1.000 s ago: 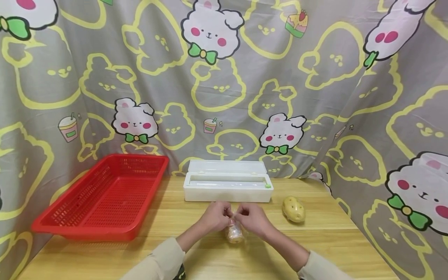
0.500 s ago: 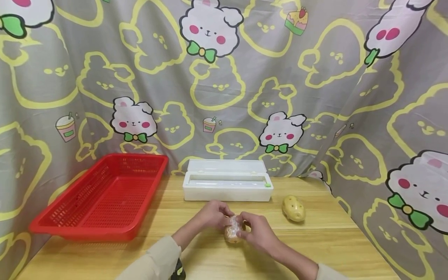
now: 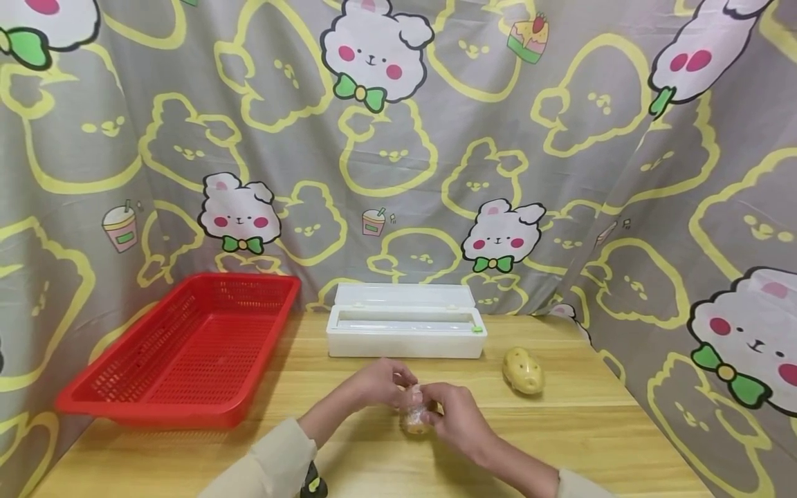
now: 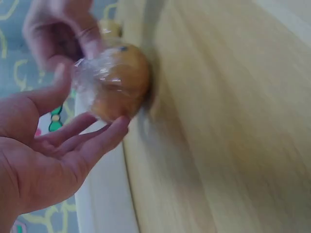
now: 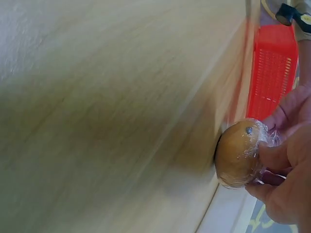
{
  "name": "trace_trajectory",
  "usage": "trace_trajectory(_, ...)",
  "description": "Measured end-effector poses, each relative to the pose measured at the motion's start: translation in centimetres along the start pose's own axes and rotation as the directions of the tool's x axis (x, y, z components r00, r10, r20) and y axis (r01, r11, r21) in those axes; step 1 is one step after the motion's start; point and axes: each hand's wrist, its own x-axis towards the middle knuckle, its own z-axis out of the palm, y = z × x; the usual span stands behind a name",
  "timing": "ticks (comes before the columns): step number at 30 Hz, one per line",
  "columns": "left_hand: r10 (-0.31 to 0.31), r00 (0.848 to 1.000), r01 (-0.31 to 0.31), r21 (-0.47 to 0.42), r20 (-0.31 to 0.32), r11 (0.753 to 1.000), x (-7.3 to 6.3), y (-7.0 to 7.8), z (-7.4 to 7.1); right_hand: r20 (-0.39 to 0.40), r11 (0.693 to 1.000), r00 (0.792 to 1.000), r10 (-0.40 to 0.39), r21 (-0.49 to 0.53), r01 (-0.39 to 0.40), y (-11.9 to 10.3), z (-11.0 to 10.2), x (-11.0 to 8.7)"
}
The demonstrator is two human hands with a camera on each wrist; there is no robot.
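Note:
A rounded, brownish potato (image 3: 416, 423) in clear cling film (image 4: 97, 73) stands on the table, in front of the white box. In the right wrist view the potato (image 5: 234, 153) shows a dark spot, and the film bunches toward the hands. My right hand (image 3: 459, 417) grips its upper part between thumb and fingers. My left hand (image 3: 378, 382) is at its other side. In the left wrist view that hand's (image 4: 53, 141) fingers reach out nearly straight, their tips touching the potato, with the thumb close to the gathered film.
Behind the hands is a white cling film box (image 3: 405, 344), lid raised, with a green slider at its right end. A second, yellow potato (image 3: 523, 371) lies to the right. The red plastic basket (image 3: 239, 413) stands on the left. Patterned curtain surrounds the wooden table (image 3: 573, 443).
Both hands were pinching the film at the top of the potato. My right hand has since moved down onto the potato's side, while the left has loosened and drawn slightly left.

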Motion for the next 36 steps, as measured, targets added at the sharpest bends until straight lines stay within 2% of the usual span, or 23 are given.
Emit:
trace_trajectory(4,0.057,0.997,-0.052,0.084,-0.058,0.995,-0.1,0.1,0.8,-0.011,0.998,1.000,0.017,0.060,-0.016,0.0,-0.4,0.1)
trace_trajectory(8,0.075,0.994,-0.068,0.093,-0.078,0.993,-0.2,0.0,1.3,0.013,0.987,0.997,0.072,0.143,-0.073,0.1,-0.9,0.2)
trace_trajectory(12,0.083,0.994,-0.073,0.123,-0.077,0.990,-0.3,-0.1,1.4,0.015,0.980,0.992,0.123,0.157,-0.124,0.3,-1.2,0.3)
trace_trajectory(15,0.127,0.986,-0.101,0.218,-0.107,0.971,-0.6,-0.1,1.6,0.000,0.987,0.993,0.120,0.109,-0.119,0.4,-1.1,0.2)
trace_trajectory(16,0.159,0.980,-0.122,0.268,-0.121,0.956,-0.7,-0.1,1.6,-0.009,0.990,0.994,0.109,0.093,-0.108,0.4,-1.0,0.2)
trace_trajectory(18,0.246,0.957,-0.176,0.370,-0.153,0.912,-0.9,0.0,1.9,-0.030,0.995,0.996,0.089,0.046,-0.088,0.4,-0.9,0.1)
trace_trajectory(22,0.438,0.884,-0.300,0.518,-0.166,0.801,-1.5,0.4,2.5,-0.077,0.998,0.995,0.059,-0.018,-0.060,0.3,-0.7,-0.1)
trace_trajectory(25,0.506,0.849,-0.350,0.555,-0.153,0.755,-1.9,0.6,3.1,-0.062,0.999,0.997,0.039,-0.024,-0.041,0.2,-0.8,-0.2)
trace_trajectory(27,0.525,0.838,-0.358,0.576,-0.148,0.735,-2.2,0.5,3.3,-0.034,1.000,0.999,0.029,-0.009,-0.029,0.2,-0.8,-0.2)
trace_trajectory(32,0.527,0.840,-0.351,0.611,-0.129,0.710,-2.7,0.2,3.3,-0.002,0.998,0.999,0.035,0.045,-0.035,0.2,-0.7,-0.2)
trace_trajectory(36,0.493,0.863,-0.336,0.604,-0.111,0.723,-3.0,0.1,3.1,-0.005,0.997,0.999,0.047,0.062,-0.047,0.2,-0.8,-0.2)
